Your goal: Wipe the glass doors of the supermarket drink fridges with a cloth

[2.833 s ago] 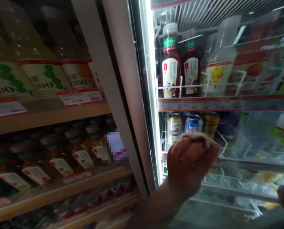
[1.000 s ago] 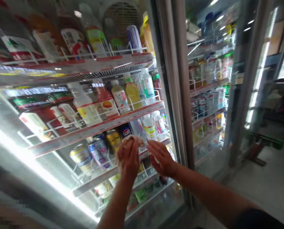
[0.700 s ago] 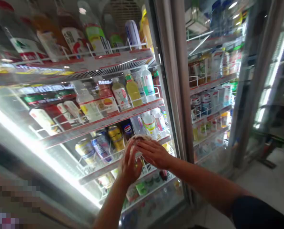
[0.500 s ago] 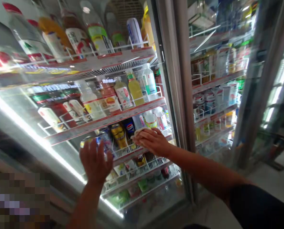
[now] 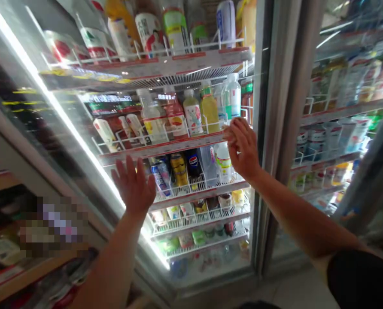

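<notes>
A glass cooler door (image 5: 211, 270) stands in front of me, with shelves of drinks behind it. My right hand (image 5: 243, 148) is raised near the door's right side, its fingers curled round a pale, crumpled cloth (image 5: 229, 133) that is mostly hidden. My left hand (image 5: 135, 184) is open at the lower left of the shelves, fingers spread and palm toward the glass. Whether its palm touches the pane I cannot tell. Between the hands, a blue can (image 5: 161, 177), a gold can (image 5: 179, 169) and a dark Pepsi bottle (image 5: 193, 162) show through the glass.
A metal door frame (image 5: 280, 107) runs down the right, with a second drinks cooler (image 5: 326, 141) beyond it. A bright light strip (image 5: 61, 113) slants along the left. Wooden shelving (image 5: 33, 274) with packaged goods stands at the lower left.
My right hand has moved up the glass with the cloth, from the Pepsi bottle's level to the shelf above. My left hand stays spread. The view has turned left.
</notes>
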Tool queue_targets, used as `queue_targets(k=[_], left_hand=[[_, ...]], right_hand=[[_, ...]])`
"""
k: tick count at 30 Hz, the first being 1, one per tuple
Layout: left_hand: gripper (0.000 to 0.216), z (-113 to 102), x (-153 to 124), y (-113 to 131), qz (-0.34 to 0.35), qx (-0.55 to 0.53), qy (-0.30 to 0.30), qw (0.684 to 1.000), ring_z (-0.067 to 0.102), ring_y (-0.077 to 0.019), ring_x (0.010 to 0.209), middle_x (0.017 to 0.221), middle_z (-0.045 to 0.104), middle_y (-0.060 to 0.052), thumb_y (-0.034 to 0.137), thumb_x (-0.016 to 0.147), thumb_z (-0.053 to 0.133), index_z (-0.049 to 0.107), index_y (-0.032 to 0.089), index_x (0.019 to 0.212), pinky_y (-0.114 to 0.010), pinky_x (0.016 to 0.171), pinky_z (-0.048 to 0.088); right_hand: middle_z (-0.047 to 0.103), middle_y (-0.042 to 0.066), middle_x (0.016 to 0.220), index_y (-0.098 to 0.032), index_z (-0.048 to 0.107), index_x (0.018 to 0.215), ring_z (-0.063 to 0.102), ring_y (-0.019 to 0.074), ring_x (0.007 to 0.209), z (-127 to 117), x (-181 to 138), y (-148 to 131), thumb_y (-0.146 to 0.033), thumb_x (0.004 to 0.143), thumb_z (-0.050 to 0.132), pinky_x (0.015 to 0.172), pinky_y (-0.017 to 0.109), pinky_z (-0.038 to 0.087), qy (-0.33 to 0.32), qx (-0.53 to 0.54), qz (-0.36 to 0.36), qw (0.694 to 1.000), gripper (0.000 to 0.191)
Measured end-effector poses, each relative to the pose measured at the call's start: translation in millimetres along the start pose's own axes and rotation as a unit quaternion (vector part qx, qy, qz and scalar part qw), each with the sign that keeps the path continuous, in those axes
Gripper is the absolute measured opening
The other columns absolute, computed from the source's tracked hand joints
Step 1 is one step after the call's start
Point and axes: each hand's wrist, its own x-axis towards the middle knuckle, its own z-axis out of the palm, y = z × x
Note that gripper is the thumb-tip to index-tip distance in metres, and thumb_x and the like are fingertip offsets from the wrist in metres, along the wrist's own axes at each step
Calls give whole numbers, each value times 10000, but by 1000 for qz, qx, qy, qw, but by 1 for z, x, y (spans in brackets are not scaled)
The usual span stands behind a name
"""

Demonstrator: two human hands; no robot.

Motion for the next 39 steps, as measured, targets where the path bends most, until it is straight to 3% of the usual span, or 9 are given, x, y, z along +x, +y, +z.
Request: queue_targets(k=[6, 9, 14, 18, 20, 26, 31, 36, 39], left_hand=[[636, 0, -1, 1, -23, -8, -3, 1000, 39, -310, 1551, 1651, 213, -152, 393, 1021, 442, 265, 185, 1596, -582, 1248, 69], [620, 0, -1, 2, -41, -24, -12, 999, 31, -303, 1551, 1640, 247, -151, 407, 1017, 441, 314, 172, 1577, -580, 1252, 55], [586, -1, -1, 5, -55, -54, -3, 997, 51, -292, 1550, 1622, 298, -147, 400, 1016, 450, 380, 158, 1545, -563, 1259, 39], [602, 0, -3, 4, -23, -13, 8, 1000, 41, -282, 1553, 1629, 281, -150, 359, 1013, 462, 339, 147, 1563, -553, 1258, 86], [600, 0, -2, 3, -13, -9, 19, 1000, 48, -283, 1554, 1625, 289, -155, 358, 1015, 456, 341, 140, 1562, -551, 1257, 87], [574, 2, -3, 5, -37, -20, 1, 999, 48, -277, 1556, 1608, 340, -143, 433, 1028, 405, 409, 151, 1529, -549, 1256, 81], [542, -10, -2, -3, -34, -45, -16, 998, 168, -299, 1539, 1592, 378, -120, 424, 1006, 472, 467, 193, 1496, -536, 1245, 123], [520, -54, 50, -46, 14, -9, -33, 999, 437, -289, 1413, 1539, 468, -81, 437, 980, 472, 527, 238, 1457, -508, 1189, 277], [622, -76, 105, -78, 51, 60, 8, 997, 252, -337, 1498, 1607, 325, -130, 445, 1025, 275, 433, 65, 1491, -563, 1147, 241]], right_hand=[[489, 33, 1514, -326, 264, 1583, 444, 250, 1428, 2, -41, -21, -182, 975, 520, 1196, 473, 395, -104, -31, -75, 991, 676], [468, 29, 1533, -333, 204, 1600, 417, 241, 1449, 5, -18, -18, -148, 982, 492, 1198, 465, 393, -114, -14, -100, 988, 706], [368, 22, 1597, -341, 170, 1609, 339, 263, 1493, 18, 7, -30, -131, 1000, 421, 1228, 505, 347, -73, -3, -59, 996, 690], [480, 8, 1525, -329, 159, 1610, 437, 216, 1435, 26, -10, -57, -123, 996, 456, 1206, 440, 389, -156, 18, -117, 981, 713], [499, 3, 1510, -324, 145, 1612, 437, 195, 1435, 32, -1, -65, -116, 997, 457, 1201, 420, 392, -175, 19, -144, 974, 721], [462, 19, 1538, -305, 181, 1609, 384, 211, 1469, 60, 35, -84, -95, 994, 382, 1210, 437, 360, -99, 9, -112, 989, 680], [488, -6, 1522, -281, 274, 1580, 411, 157, 1451, 59, 23, -90, -134, 1007, 438, 1245, 387, 331, -200, 30, -230, 952, 614], [533, 33, 1478, -161, 527, 1434, 436, 230, 1431, 65, 110, -64, -179, 1028, 344, 1182, 446, 374, -129, 16, -246, 960, 445], [493, 74, 1486, -4, 524, 1401, 397, 298, 1420, 81, 158, -71, -284, 1029, 62, 1153, 437, 312, -96, -1, -206, 974, 656]])
